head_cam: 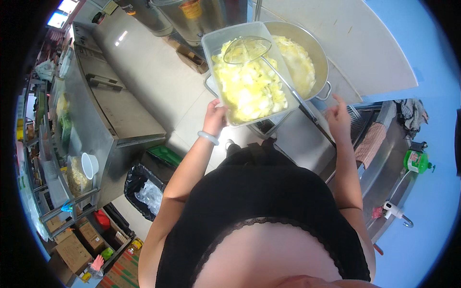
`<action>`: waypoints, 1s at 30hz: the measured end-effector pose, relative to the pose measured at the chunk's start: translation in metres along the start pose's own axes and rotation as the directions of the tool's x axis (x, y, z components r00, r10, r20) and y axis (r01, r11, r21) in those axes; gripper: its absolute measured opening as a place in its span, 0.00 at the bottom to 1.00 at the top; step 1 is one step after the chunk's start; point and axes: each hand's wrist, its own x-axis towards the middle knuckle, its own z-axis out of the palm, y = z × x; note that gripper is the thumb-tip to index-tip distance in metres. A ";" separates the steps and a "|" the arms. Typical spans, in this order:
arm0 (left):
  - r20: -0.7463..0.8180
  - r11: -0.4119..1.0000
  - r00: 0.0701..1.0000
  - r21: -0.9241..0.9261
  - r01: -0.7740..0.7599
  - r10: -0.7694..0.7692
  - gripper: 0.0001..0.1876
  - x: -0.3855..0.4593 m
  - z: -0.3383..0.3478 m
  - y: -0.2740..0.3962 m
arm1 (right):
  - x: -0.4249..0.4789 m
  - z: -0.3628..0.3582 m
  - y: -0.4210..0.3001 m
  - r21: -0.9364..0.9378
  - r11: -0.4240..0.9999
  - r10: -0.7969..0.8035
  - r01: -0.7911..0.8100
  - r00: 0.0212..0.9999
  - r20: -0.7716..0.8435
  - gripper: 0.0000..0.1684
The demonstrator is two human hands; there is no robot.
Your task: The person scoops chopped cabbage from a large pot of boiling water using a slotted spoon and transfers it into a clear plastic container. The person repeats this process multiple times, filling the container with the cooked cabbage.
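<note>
My left hand (215,114) grips the near left corner of a translucent plastic tub (259,124). Chopped pale-yellow cabbage (252,86) fills much of the tub. A wire-mesh skimmer (247,49) lies across it, its long metal handle (295,93) slanting out over the right rim. Behind and to the right, partly covered by the tub, stands a large metal pot (324,59) with more cabbage in cloudy liquid (299,68). My right hand (338,117) is near the pot's loop handle (326,91), fingers apart with nothing seen in them.
Steel drums (194,21) stand at the back. A steel worktable (119,108) runs along the left, with a black-lined bin (142,190) by its near end. At right is a steel sink (378,172) with a folded cloth (371,144) and a green soap bottle (417,161).
</note>
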 end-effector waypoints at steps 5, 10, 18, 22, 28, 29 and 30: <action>-0.041 0.999 0.999 0.038 -0.028 0.030 0.21 0.000 0.006 0.001 | -0.003 0.041 -0.039 -0.321 0.864 -0.356 0.389 0.921 0.160 0.36; -0.073 0.995 0.996 0.080 -0.051 0.057 0.24 -0.004 0.012 0.005 | 0.008 0.062 -0.042 -0.348 0.904 -0.173 0.250 0.956 0.238 0.34; -0.071 0.992 0.994 0.094 -0.079 0.086 0.25 0.001 0.010 -0.001 | 0.022 0.073 -0.054 -0.373 0.889 -0.182 0.265 0.953 0.241 0.27; -0.056 0.990 0.995 0.119 -0.071 0.078 0.25 -0.003 0.012 0.004 | 0.010 0.051 -0.062 -0.308 0.898 -0.235 0.314 0.935 0.265 0.28; -0.055 0.988 0.997 0.148 -0.050 0.059 0.24 -0.001 0.008 0.002 | -0.010 0.043 -0.052 -0.168 0.921 -0.312 0.352 0.923 0.223 0.27; -0.061 0.985 0.996 0.164 -0.047 0.058 0.24 -0.001 0.008 0.001 | -0.011 0.044 -0.050 -0.165 0.924 -0.304 0.344 0.926 0.223 0.27; -0.062 0.988 0.996 0.140 -0.063 0.072 0.23 0.000 0.009 0.000 | -0.013 0.045 -0.048 -0.070 0.951 -0.281 0.300 0.938 0.205 0.26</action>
